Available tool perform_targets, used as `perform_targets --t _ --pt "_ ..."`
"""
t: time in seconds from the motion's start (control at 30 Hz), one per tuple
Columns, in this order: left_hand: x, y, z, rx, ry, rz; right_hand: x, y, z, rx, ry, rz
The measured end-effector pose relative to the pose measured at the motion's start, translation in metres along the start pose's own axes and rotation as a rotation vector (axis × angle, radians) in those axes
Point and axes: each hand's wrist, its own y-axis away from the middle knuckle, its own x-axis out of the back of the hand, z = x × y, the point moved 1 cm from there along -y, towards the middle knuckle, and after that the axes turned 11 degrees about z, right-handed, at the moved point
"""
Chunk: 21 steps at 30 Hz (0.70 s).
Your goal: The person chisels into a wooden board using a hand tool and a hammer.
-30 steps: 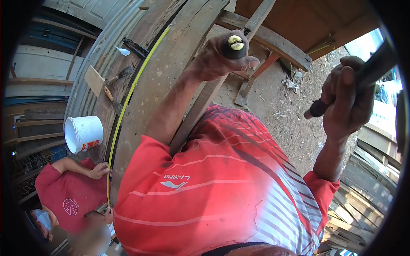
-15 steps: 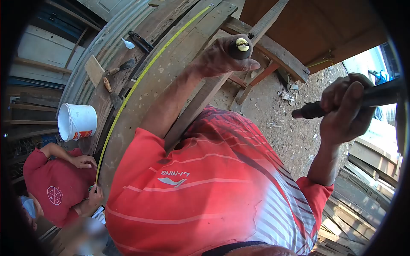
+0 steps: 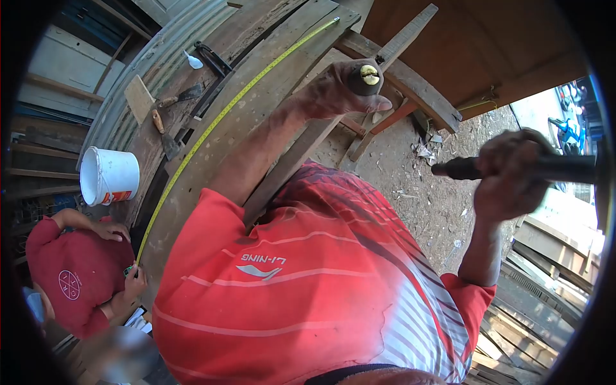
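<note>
My left hand is wrapped round an upright dark-handled tool, seen end-on with a split yellowish top. It is over a narrow wooden beam; the tool's lower end is hidden. On the right, my right hand, blurred, grips a thick dark bar-like tool, held about level, its narrower end pointing left and its other end running out toward the view's right edge. The two hands are well apart.
A yellow tape measure lies along a wide plank. A co-worker in a red shirt holds its lower end. Beyond are a white bucket, trowel-like tools, black pliers-like tool and stacked boards.
The dark tool in my right hand has swung from slanted to nearly level. My left hand keeps its grip. The view has shifted, and more of the tape's far end shows.
</note>
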Motion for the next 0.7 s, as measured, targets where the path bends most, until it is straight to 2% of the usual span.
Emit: perform_targets --t 0.03,0.07,0.1,0.13,0.2,0.23,0.27,0.33,0.37,0.43,0.47,0.5,0.53,0.57,0.67,0.7 --pt "-0.001 -0.001 -0.001 -0.031 0.025 0.034 -0.001 0.01 0.003 -0.173 0.489 -0.291" --pt "-0.003 0.0 -0.004 -0.066 0.05 0.066 -0.001 0.021 0.005 -0.188 0.973 -0.719" --pt "-0.005 0.001 -0.005 -0.1 0.076 0.089 -0.003 0.03 0.019 -0.101 0.899 -0.897" --pt "-0.007 0.002 -0.005 -0.074 0.065 0.061 0.002 0.028 0.021 -0.205 0.835 -0.905" --pt "-0.005 -0.001 -0.004 -0.044 0.036 0.057 0.0 0.017 0.006 -0.21 0.764 -0.756" --pt "-0.004 0.002 -0.003 0.113 0.093 0.047 0.005 0.014 0.003 -0.212 0.712 -0.604" --pt "-0.004 0.004 -0.007 0.046 0.055 0.042 0.01 0.009 0.0 -0.209 0.662 -0.446" --pt "-0.005 -0.001 -0.016 -0.108 -0.022 0.03 -0.001 -0.009 -0.022 -0.135 0.216 -0.112" --pt "-0.008 0.0 -0.02 -0.13 -0.016 0.043 0.003 -0.016 -0.019 -0.103 0.078 -0.097" --pt "-0.004 0.0 -0.013 -0.026 -0.02 0.037 0.0 -0.008 -0.002 -0.041 0.008 -0.1" --pt "-0.003 0.0 -0.009 0.023 -0.024 0.032 0.002 0.008 0.01 -0.092 0.467 -0.352" --pt "-0.001 0.0 -0.008 0.025 -0.004 0.063 0.004 0.025 0.022 -0.025 0.905 -0.676" --pt "-0.002 0.003 -0.008 0.029 0.019 0.083 -0.006 0.034 0.028 -0.134 0.922 -0.89" --pt "-0.003 0.005 -0.007 0.035 0.045 0.09 -0.004 0.036 0.038 -0.159 0.74 -0.875" --pt "-0.002 0.003 -0.004 0.097 -0.031 0.087 -0.025 0.019 0.046 -0.385 0.692 -0.708" --pt "-0.001 0.003 -0.005 0.125 -0.158 0.034 -0.029 0.017 0.062 -0.372 0.639 -0.649"
